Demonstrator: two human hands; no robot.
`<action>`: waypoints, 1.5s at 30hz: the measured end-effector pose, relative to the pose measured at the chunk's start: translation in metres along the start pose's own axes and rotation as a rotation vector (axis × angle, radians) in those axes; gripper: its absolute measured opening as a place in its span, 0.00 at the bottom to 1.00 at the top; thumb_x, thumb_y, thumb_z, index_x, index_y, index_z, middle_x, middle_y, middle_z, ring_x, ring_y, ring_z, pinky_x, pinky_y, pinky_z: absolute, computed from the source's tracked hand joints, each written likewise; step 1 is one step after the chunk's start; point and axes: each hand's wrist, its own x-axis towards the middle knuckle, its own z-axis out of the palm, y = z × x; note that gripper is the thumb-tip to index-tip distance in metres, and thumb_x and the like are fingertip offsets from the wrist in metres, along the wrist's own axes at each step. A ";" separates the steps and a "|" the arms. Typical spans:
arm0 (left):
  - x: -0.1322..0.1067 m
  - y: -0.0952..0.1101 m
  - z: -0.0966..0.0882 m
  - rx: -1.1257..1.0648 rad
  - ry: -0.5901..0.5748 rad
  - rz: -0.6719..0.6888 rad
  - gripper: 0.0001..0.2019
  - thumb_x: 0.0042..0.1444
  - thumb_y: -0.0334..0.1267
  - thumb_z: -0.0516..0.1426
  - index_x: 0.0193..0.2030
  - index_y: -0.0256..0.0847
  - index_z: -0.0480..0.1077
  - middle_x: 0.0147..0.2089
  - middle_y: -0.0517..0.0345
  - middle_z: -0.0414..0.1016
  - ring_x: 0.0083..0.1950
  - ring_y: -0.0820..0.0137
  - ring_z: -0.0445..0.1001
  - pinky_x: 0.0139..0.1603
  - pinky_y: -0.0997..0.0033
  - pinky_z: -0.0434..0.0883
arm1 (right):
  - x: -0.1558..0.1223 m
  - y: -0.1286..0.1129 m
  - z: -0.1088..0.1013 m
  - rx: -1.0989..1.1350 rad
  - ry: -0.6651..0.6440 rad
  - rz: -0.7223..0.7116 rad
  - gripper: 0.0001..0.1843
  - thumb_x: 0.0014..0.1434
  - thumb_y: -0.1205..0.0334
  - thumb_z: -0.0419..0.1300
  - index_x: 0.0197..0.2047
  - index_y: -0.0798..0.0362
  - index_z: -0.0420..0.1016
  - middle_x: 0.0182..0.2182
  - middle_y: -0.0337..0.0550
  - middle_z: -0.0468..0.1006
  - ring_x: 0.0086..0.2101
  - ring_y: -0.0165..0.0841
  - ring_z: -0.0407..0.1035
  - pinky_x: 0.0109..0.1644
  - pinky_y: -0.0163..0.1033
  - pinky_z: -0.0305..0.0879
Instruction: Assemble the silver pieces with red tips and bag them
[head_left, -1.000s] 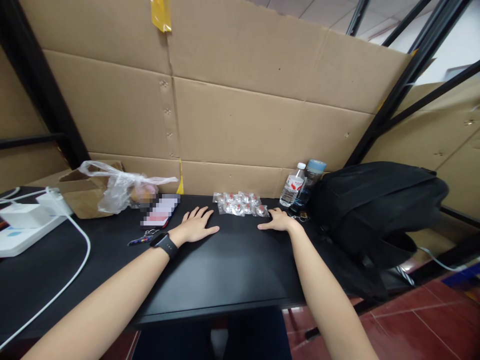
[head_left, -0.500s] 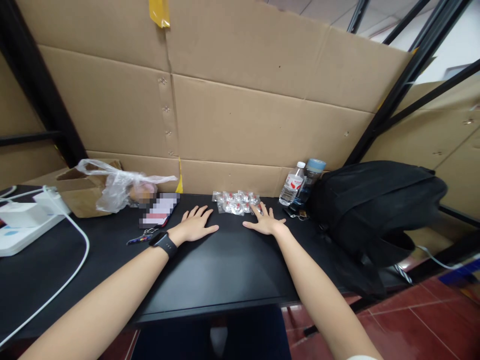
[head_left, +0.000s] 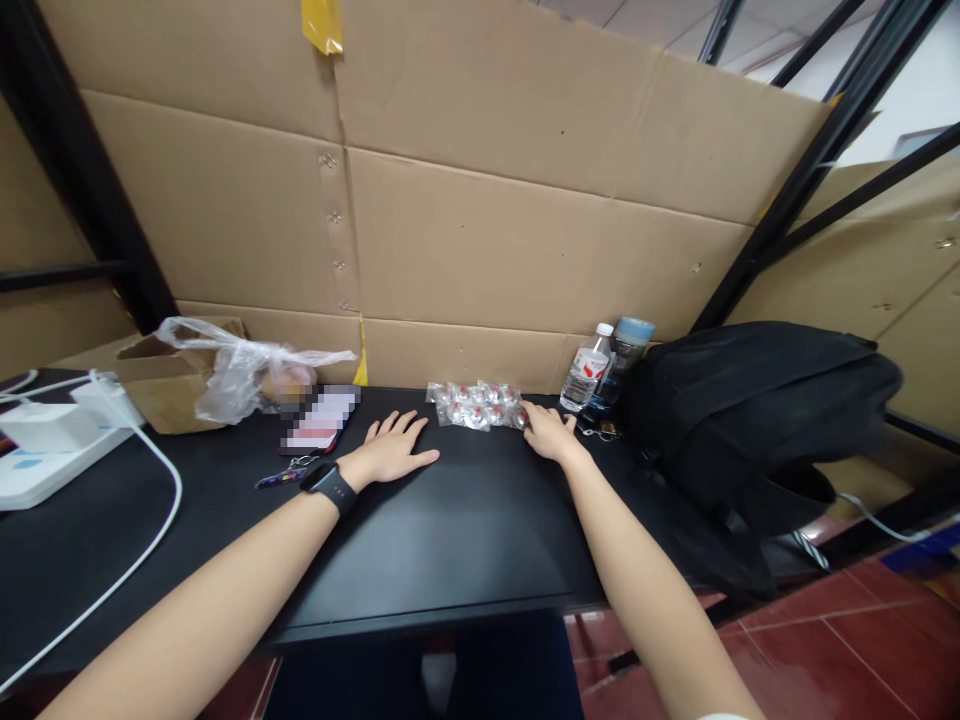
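Observation:
A pile of small clear packets with red and white bits inside lies on the black table, close to the cardboard wall. My right hand is at the pile's right end, fingers bunched together on the outermost packet. Left of the pile, my left hand lies flat on the table with its fingers spread and nothing under them. A black watch is on my left wrist.
A blurred phone and a lanyard lie left of my left hand. Further left are a plastic bag on a cardboard box, a white power strip and its cable. Two bottles and a black backpack stand at the right.
My right hand reached left over the pile with fingers spread, then drew back to the pile's right end with its fingers bunched. My left hand has stayed flat.

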 end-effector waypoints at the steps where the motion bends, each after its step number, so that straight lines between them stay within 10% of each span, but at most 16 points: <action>1: 0.000 0.000 0.000 -0.002 -0.001 0.002 0.47 0.58 0.74 0.43 0.77 0.46 0.51 0.80 0.48 0.44 0.79 0.40 0.40 0.73 0.34 0.45 | 0.001 0.004 -0.001 -0.009 0.010 0.003 0.30 0.65 0.58 0.54 0.70 0.43 0.62 0.64 0.52 0.70 0.62 0.53 0.62 0.64 0.69 0.48; 23: 0.000 0.000 0.000 0.010 -0.002 0.000 0.47 0.59 0.73 0.43 0.77 0.46 0.51 0.80 0.48 0.43 0.79 0.40 0.39 0.73 0.35 0.46 | 0.003 0.003 -0.013 -0.096 0.179 0.218 0.16 0.67 0.59 0.51 0.54 0.53 0.73 0.47 0.58 0.81 0.50 0.50 0.73 0.56 0.55 0.52; 29: 0.000 -0.001 0.002 0.007 0.019 0.010 0.46 0.59 0.73 0.45 0.77 0.46 0.54 0.79 0.46 0.46 0.79 0.39 0.42 0.72 0.33 0.48 | 0.004 0.018 -0.021 0.174 0.251 0.068 0.14 0.65 0.63 0.53 0.42 0.54 0.81 0.44 0.54 0.83 0.49 0.46 0.74 0.53 0.48 0.60; 37: 0.000 0.001 0.000 0.005 0.015 0.006 0.46 0.59 0.73 0.44 0.77 0.47 0.53 0.80 0.47 0.45 0.79 0.39 0.41 0.72 0.34 0.47 | -0.006 -0.005 -0.022 0.714 -0.054 -0.389 0.14 0.58 0.53 0.64 0.38 0.55 0.84 0.31 0.43 0.82 0.31 0.35 0.73 0.39 0.38 0.67; 45: -0.003 0.004 -0.002 -0.006 0.083 0.062 0.41 0.62 0.67 0.49 0.75 0.44 0.57 0.78 0.42 0.51 0.77 0.38 0.48 0.71 0.36 0.52 | -0.012 -0.022 -0.024 0.944 0.355 -0.370 0.19 0.59 0.50 0.65 0.49 0.53 0.78 0.31 0.42 0.80 0.28 0.33 0.70 0.34 0.37 0.66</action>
